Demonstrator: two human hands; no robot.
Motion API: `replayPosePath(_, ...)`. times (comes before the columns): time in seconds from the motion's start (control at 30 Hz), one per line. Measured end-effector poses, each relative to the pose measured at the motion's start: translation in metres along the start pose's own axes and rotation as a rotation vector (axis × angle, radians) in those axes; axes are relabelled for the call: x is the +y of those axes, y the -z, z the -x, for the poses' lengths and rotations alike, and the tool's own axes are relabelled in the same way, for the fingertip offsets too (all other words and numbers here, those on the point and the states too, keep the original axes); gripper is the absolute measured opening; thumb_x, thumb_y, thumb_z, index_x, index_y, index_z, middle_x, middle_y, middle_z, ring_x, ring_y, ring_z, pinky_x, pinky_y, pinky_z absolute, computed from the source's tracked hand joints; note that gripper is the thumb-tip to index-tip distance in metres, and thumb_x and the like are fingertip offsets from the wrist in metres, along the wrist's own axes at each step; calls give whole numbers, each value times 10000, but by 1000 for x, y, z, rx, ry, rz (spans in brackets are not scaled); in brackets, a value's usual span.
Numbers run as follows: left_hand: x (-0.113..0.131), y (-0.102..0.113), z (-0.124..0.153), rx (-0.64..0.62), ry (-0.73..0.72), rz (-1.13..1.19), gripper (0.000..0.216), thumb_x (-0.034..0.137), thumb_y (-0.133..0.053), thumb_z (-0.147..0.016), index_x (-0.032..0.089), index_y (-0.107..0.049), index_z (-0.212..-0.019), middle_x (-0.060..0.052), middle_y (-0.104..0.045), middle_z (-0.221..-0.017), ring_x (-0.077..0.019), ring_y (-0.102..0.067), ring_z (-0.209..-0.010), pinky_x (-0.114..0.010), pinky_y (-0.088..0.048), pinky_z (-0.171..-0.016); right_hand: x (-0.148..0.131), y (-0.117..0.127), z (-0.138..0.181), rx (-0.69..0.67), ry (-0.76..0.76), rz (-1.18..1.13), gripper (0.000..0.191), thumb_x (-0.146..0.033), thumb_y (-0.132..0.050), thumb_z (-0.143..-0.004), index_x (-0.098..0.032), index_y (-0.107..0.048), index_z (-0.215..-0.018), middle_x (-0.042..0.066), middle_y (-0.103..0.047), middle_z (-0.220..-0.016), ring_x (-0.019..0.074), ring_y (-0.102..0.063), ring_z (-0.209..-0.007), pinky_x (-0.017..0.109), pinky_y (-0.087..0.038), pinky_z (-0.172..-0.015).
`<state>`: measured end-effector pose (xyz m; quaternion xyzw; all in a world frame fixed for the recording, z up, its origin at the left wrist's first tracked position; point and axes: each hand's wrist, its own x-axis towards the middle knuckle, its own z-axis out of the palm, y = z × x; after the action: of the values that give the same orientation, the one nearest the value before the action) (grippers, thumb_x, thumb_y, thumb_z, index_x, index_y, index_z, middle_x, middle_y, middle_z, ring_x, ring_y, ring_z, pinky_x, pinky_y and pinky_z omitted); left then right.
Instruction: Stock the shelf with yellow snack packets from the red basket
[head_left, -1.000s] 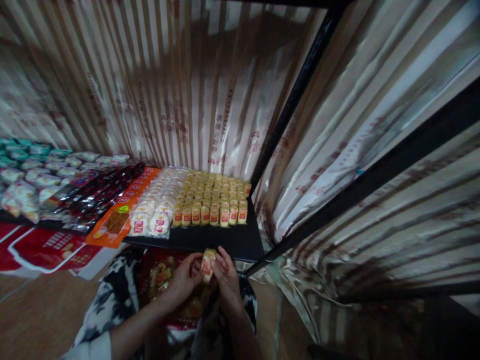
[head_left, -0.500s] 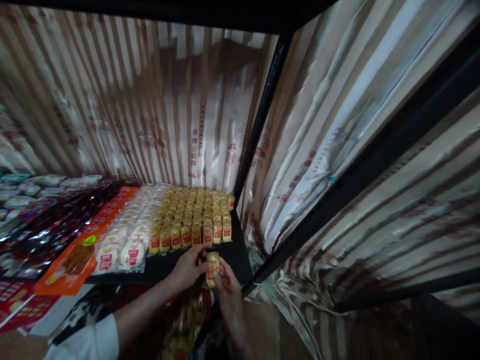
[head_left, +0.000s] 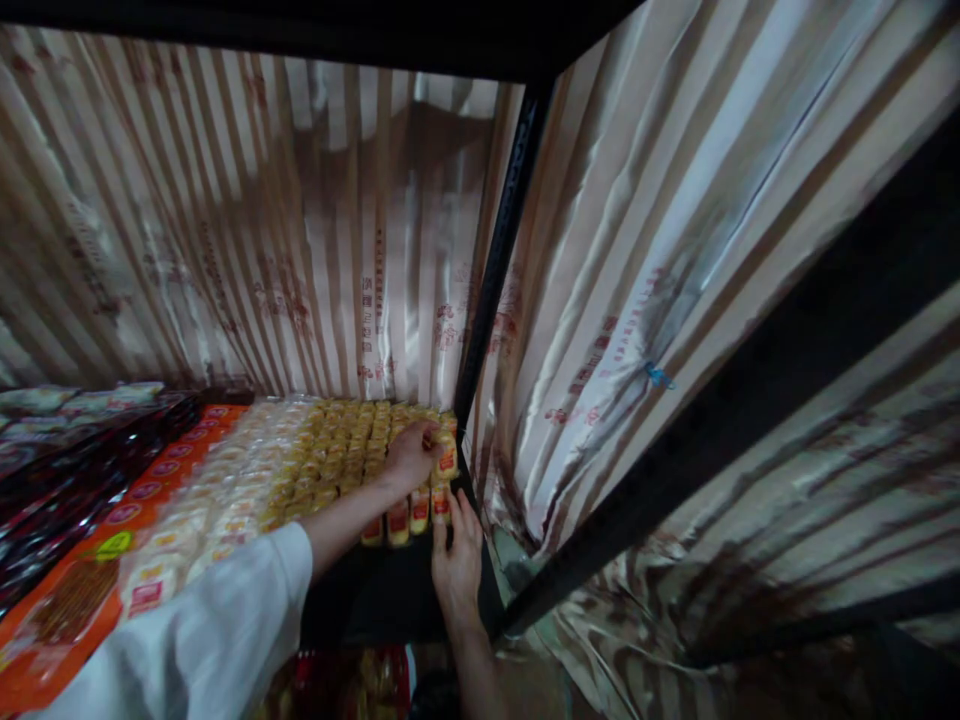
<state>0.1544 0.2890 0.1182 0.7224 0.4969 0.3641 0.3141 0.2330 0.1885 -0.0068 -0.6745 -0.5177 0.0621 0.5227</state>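
Observation:
My left hand (head_left: 409, 458) reaches over the rows of small yellow snack packets (head_left: 349, 450) on the black shelf (head_left: 382, 600). Its fingers are closed on one yellow packet with a red label (head_left: 447, 458), held at the right end of the rows, near the back. My right hand (head_left: 457, 555) lies open on the shelf's front right corner. Its fingertips touch the front row of packets. A white sleeve (head_left: 210, 640) covers my left arm.
Left of the yellow packets lie white round packets (head_left: 225, 490), then orange packets (head_left: 75, 590) and dark ones (head_left: 67, 470). A black upright post (head_left: 499, 250) stands at the shelf's right corner. A striped curtain (head_left: 300, 250) hangs behind and to the right. A red bag (head_left: 337, 685) sits below the shelf.
My left hand has carried the yellow packet from the shelf's front edge up over the rows to their far right. My right hand let go and settled on the shelf. The camera moved closer.

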Motion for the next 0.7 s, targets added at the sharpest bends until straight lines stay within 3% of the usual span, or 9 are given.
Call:
replayPosePath(0.27,2,-41,-56,-31,-129,-225,304,156,-549,-781,142,-574,-1084,-71,-630,-1016,-178,-577,-944,-291,-429,-870,17,-13,7,-13,82,7,426,-331,-373,-894,-162,-489,-1268,120,-513,-1291,229,-418,-1228,449,-359,-999)
replayPosePath(0.47,-13,-56,-70,-96,-159,-286,318,90,-544,-754,140,-590,-1065,-97,-613,-1065,-213,-569,-990,-300,-412,-887,18,-11,7,-23,90,22,422,-308,-394,-893,-154,-471,-1279,109,-500,-1310,217,-419,-1237,419,-370,-1006)
replayPosePath(0.7,-30,-65,-77,-115,-155,-245,194,74,-576,-710,154,-638,-876,-123,-619,-953,-289,-474,-1094,-364,-355,-949,18,-11,9,-28,57,20,417,-313,-424,-883,-195,-469,-1281,89,-488,-1325,229,-419,-1244,422,-379,-1002)
